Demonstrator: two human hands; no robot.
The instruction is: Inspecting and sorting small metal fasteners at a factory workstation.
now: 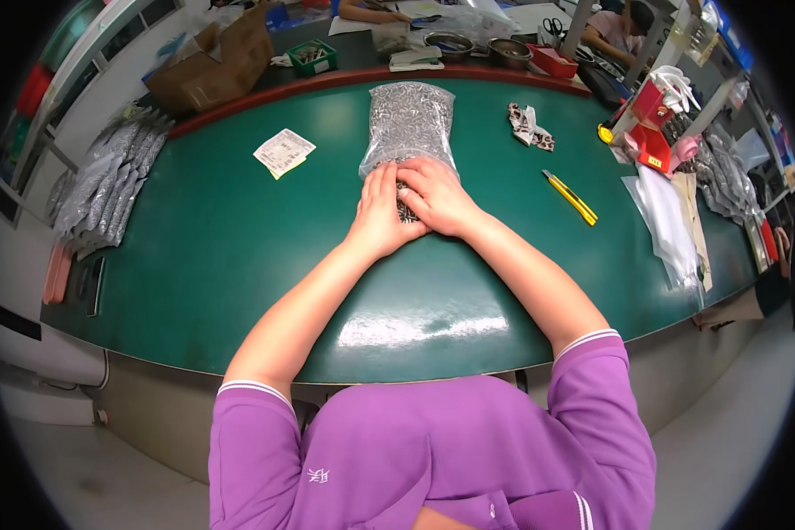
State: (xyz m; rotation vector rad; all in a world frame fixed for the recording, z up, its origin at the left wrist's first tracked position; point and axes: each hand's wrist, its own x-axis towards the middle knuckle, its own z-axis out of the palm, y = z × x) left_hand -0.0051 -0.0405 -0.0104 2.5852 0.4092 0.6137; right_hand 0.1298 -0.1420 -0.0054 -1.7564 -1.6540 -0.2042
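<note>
While both forearms reach in from the lower edge, the left hand point(380, 212) and the right hand point(437, 196) lie side by side, flat and palm down, on the near end of a clear plastic bag point(408, 124) packed with small silvery metal parts. Neither hand is closed around anything: the fingers are stretched out and held close together, pressing down on the bag's near edge, and the two hands touch each other along their inner sides, the right fingertips lapping slightly over the left. Whether any finger pinches the bag's edge underneath cannot be told. The bag lies lengthwise on the green table point(238, 247), running from the hands toward 12 o'clock, near the table's middle. At 10 o'clock from the hands, well apart, lies a small printed paper slip point(283, 152). At 3 o'clock, apart from the right hand, lies a yellow utility knife point(571, 197), and at 1 o'clock a crumpled patterned cloth point(530, 126). Far off at 9 o'clock, on the table's left rim, a stack of similar filled bags point(106, 190) rests.
</note>
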